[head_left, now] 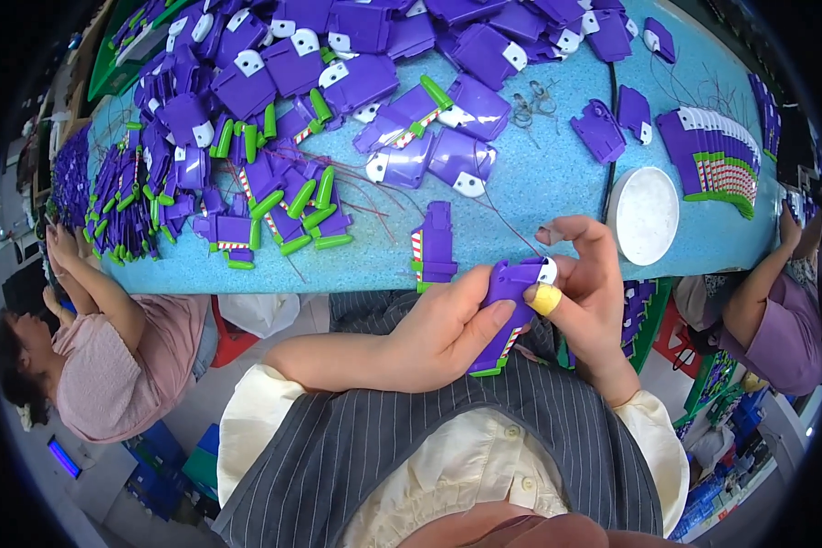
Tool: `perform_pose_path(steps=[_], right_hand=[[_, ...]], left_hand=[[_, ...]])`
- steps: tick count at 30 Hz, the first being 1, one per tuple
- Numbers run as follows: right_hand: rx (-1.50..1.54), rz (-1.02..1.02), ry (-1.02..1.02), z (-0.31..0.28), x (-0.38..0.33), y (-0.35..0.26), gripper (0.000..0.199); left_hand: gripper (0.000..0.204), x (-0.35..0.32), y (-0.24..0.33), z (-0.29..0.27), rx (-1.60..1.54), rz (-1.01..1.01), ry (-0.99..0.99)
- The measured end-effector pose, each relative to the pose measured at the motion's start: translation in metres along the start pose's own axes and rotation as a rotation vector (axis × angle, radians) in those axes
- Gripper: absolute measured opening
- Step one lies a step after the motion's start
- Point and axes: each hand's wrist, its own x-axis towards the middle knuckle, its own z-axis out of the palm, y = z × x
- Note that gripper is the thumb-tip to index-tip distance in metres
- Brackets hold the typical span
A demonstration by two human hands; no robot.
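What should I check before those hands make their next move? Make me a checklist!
1. Left fingers gripping the purple wing-shaped piece: ok.
2. Right thumb touching that piece near its white tip: ok.
3. Yellow wrap on the right thumb: ok.
4. Thin wire fastened to the piece: cannot tell.
5. Loose purple parts tidily stacked: not ok, heaped at the back.

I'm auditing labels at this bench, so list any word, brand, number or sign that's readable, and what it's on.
None can be read.
The held purple part shows red-and-white stripes, no legible lettering.
The white dish shows no readable marking.
Blue bins in the background: too small and blurred to tell.
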Motion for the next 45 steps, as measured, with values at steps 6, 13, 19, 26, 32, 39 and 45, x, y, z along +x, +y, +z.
perform_pose_path(steps=[6,13,19,26,32,39,45], right_hand=[[0.528,0.203,-0.153,-0.013,-0.001,0.011,0.026],[-0.374,-0.351,-0.283,-0.028,0.0,0.001,0.024],[-0.423,-0.185,-0.203,-0.029,-0.001,-0.007,0.03],[-0.512,-0.097,-0.257,-0.015,-0.002,0.009,0.013],[-0.33,-0.101,-0.21,-0.009,0.008,0.016,0.013],[-0.337,-0.102,-0.135,-0.016,0.0,0.016,0.015],[-0.39,-0.437,0.316,-0.055,0.01,-0.035,0.03]], left_hand=[[0.02,0.004,-0.001,0.006,0.195,0.392,0.174],[0.022,0.018,-0.003,-0.016,0.289,0.402,0.076],[0.02,0.008,0.003,-0.013,0.091,0.445,0.372],[0.019,0.011,-0.008,-0.011,-0.278,0.395,0.438],[0.018,0.011,-0.003,-0.01,-0.32,0.404,0.411],[0.021,0.029,-0.016,0.003,-0.017,0.531,0.471],[0.052,0.055,0.037,-0.012,1.109,0.612,0.69]])
